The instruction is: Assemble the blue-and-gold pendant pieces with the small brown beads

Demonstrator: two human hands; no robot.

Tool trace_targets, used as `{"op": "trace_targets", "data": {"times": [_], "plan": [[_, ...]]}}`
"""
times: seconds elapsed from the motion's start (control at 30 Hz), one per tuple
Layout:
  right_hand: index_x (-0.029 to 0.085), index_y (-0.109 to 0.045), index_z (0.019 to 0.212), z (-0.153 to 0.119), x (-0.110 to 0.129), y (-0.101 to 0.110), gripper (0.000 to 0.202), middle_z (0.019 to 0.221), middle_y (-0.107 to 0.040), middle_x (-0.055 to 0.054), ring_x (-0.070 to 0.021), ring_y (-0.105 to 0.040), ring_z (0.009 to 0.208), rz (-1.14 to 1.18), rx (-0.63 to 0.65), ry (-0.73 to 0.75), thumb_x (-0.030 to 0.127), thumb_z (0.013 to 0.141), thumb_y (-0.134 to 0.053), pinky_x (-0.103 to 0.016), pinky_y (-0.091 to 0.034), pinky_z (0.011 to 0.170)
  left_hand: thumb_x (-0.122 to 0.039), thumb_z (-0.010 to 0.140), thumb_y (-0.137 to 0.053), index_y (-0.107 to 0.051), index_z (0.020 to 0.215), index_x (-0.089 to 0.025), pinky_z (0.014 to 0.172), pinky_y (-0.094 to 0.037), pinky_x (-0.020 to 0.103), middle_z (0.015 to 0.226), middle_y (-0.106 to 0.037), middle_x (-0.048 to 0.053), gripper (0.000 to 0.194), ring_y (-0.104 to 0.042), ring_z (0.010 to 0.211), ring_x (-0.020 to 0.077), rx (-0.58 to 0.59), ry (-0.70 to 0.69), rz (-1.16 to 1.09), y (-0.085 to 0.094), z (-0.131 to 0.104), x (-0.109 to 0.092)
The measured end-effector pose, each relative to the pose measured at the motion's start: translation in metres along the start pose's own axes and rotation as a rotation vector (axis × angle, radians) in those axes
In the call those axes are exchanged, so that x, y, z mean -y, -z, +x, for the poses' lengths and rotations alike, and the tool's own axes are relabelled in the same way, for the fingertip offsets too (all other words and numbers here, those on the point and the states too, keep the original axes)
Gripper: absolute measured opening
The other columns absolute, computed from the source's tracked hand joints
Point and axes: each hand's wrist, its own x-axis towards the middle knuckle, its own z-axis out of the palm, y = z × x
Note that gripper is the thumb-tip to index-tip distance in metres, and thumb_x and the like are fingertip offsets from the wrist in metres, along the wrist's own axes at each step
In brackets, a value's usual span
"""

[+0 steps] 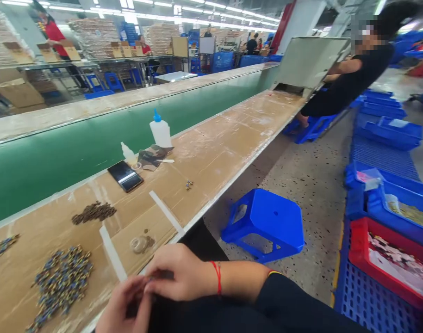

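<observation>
Right of the blue-and-gold pile, left grip and right grip meeting, hold impossible to tell.

A person's bare right hand, with a thin, bright red cord bracelet circling the wrist. A loose, plain black fabric sleeve covers the upper forearm, its cuff showing a narrow yellow edge. The left hand is ungloved.
</observation>
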Motion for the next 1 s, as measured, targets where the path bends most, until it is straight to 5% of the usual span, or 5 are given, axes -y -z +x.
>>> {"op": "trace_targets", "data": {"times": [0.2,0.37,0.73,0.87,1.0], "plan": [[0.021,-0.064,0.089,-0.004,0.007,0.021,0.019,0.078,-0.065,-0.001,-0.0154,-0.06,0.074,0.06,-0.025,-0.028,0.033,0.103,-0.061,-0.028,-0.05,0.07,-0.027,0.092,-0.072,-0.066,0.102,-0.024,0.053,-0.057,0.019,0.077,-0.079,-0.001,0.012,-0.07,0.054,0.0119,-0.083,0.108,-0.059,-0.013,0.021,-0.056],[0.023,-0.067,0.103,-0.003,0.016,0.04,0.015,0.087,-0.071,-0.002,-0.0162,-0.067,0.081,-0.042,-0.197,0.228,0.01,0.096,-0.063,-0.03,-0.057,0.074,-0.023,0.091,-0.075,-0.061,0.115,-0.023,0.071,-0.063,0.025,0.095,-0.08,0.005,0.027,-0.078,0.078,0.0161,-0.08,0.224,-0.527,-0.015,0.039,-0.075],[0.019,-0.068,0.105,0.014,0.032,0.059,0.023,0.084,-0.076,-0.006,-0.0183,-0.071,0.078,-0.48,-0.189,0.718,0.002,0.096,-0.056,-0.032,-0.063,0.069,-0.065,0.088,-0.073,-0.063,0.075,-0.016,0.043,-0.031,0.02,0.055,-0.063,-0.001,0.052,-0.043,0.042,0.0063,0.198,0.554,-1.086,-0.004,0.062,-0.086],[0.019,-0.067,0.106,0.017,0.036,0.058,0.02,0.085,-0.075,-0.007,-0.0175,-0.07,0.077,-0.347,-0.134,0.648,0.004,0.098,-0.055,-0.032,-0.062,0.068,-0.064,0.084,-0.077,-0.059,0.067,-0.017,0.045,-0.028,0.021,0.049,-0.057,-0.003,0.054,-0.035,0.042,0.0054,0.241,0.564,-1.059,-0.004,0.062,-0.085],[0.025,-0.069,0.111,0.016,0.036,0.048,0.012,0.087,-0.073,-0.003,-0.0161,-0.068,0.078,-0.008,-0.131,0.309,0.022,0.101,-0.066,-0.031,-0.06,0.07,-0.068,0.082,-0.077,-0.06,0.071,-0.018,0.045,-0.028,0.023,0.049,-0.056,-0.004,0.054,-0.033,0.042,0.0059,0.206,0.577,-1.116,-0.01,0.057,-0.083]]}}
